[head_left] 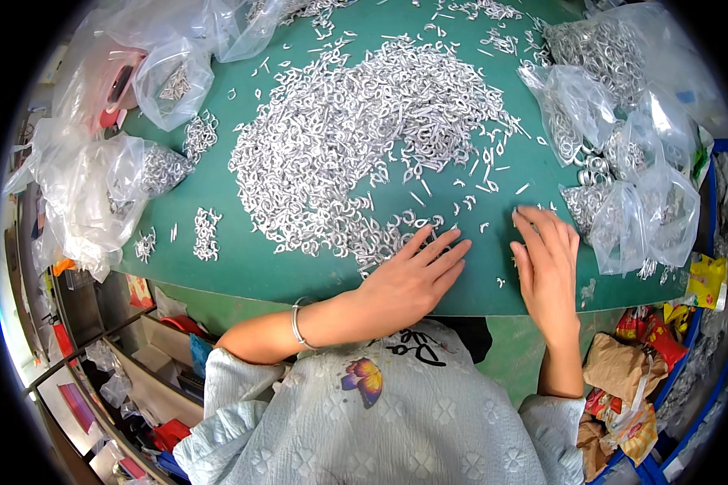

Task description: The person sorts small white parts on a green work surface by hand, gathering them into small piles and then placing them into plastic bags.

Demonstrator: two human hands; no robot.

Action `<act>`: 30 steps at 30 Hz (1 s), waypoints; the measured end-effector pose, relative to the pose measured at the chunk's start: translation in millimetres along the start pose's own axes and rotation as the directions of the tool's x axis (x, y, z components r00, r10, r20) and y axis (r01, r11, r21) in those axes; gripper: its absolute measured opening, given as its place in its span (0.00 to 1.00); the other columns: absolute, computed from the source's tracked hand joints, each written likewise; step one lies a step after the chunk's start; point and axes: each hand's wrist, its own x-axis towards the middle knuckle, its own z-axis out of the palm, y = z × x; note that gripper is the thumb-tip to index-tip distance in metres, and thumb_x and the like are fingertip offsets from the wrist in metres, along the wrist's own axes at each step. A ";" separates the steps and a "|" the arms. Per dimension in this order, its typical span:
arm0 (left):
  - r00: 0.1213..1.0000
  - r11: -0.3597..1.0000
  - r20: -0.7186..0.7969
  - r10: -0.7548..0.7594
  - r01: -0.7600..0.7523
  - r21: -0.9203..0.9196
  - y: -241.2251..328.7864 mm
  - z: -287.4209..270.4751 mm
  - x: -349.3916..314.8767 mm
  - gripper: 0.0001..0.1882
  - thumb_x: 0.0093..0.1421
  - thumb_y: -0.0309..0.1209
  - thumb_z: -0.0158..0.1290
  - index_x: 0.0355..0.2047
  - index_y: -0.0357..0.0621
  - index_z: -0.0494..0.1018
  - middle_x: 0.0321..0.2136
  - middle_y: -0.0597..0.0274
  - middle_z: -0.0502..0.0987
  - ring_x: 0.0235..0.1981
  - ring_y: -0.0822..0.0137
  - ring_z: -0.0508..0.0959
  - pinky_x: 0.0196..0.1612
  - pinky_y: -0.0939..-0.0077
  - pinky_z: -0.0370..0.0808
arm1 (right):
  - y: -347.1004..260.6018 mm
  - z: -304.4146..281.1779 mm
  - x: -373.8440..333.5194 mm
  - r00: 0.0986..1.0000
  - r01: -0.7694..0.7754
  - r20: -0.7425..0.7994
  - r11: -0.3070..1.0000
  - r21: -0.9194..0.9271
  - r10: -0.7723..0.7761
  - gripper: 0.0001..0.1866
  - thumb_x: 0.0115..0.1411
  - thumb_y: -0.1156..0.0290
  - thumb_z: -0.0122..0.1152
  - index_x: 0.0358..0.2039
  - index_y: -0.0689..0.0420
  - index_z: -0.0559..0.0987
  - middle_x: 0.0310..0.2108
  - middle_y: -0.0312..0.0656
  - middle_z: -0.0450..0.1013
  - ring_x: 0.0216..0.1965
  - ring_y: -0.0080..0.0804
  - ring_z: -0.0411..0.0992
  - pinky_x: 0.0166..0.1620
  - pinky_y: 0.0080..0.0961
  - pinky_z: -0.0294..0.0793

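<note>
A large heap of small silvery metal pieces point(315, 162), hooks, rings and short bars among them, spreads over the green tabletop point(259, 284). My left hand point(412, 275) lies palm down at the heap's near right edge, fingers stretched and a little apart, touching or just above several pieces. Apart from the heap, to the right, my right hand point(548, 255) rests on its side edge, fingers extended and slightly curved, thumb away from them. Its palm side is partly hidden; a few small pieces may lie beneath it. A few loose pieces point(484, 228) lie between the hands.
Clear plastic bags of metal parts point(651, 218) crowd the right side. More plastic bags point(97, 194) stand at the left, near small separate piles point(206, 234). The table's near edge curves in front of me. Open drawers point(150, 356) sit below left; snack packets point(651, 335) lie below right.
</note>
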 end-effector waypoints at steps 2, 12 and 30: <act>1.000 1.000 -0.009 -0.009 0.009 0.005 -0.6 -0.1 -1.7 0.25 0.53 0.23 0.49 0.53 0.26 0.68 0.62 0.43 0.62 0.66 0.46 0.60 0.66 0.47 0.56 | 1.3 0.3 -9.4 0.998 -0.033 0.051 0.997 0.071 0.029 0.17 0.56 0.77 0.60 0.47 0.64 0.76 0.48 0.44 0.71 0.49 0.43 0.69 0.53 0.42 0.64; 0.997 0.999 -0.072 -0.031 0.028 -0.040 1.0 1.0 -6.0 0.23 0.55 0.23 0.48 0.52 0.26 0.68 0.58 0.40 0.65 0.64 0.46 0.62 0.65 0.48 0.58 | 23.3 15.7 35.3 0.989 0.139 -0.075 0.981 0.134 -0.130 0.16 0.53 0.82 0.59 0.44 0.66 0.76 0.46 0.45 0.71 0.47 0.43 0.69 0.49 0.36 0.67; 0.991 0.990 -0.106 -0.079 0.066 -0.124 2.0 0.4 -6.2 0.27 0.53 0.21 0.47 0.56 0.26 0.64 0.61 0.40 0.62 0.65 0.46 0.61 0.66 0.49 0.56 | 3.5 -2.6 -6.3 0.952 0.151 0.259 0.986 0.070 -0.165 0.26 0.53 0.71 0.64 0.53 0.63 0.73 0.61 0.42 0.65 0.64 0.41 0.61 0.65 0.43 0.59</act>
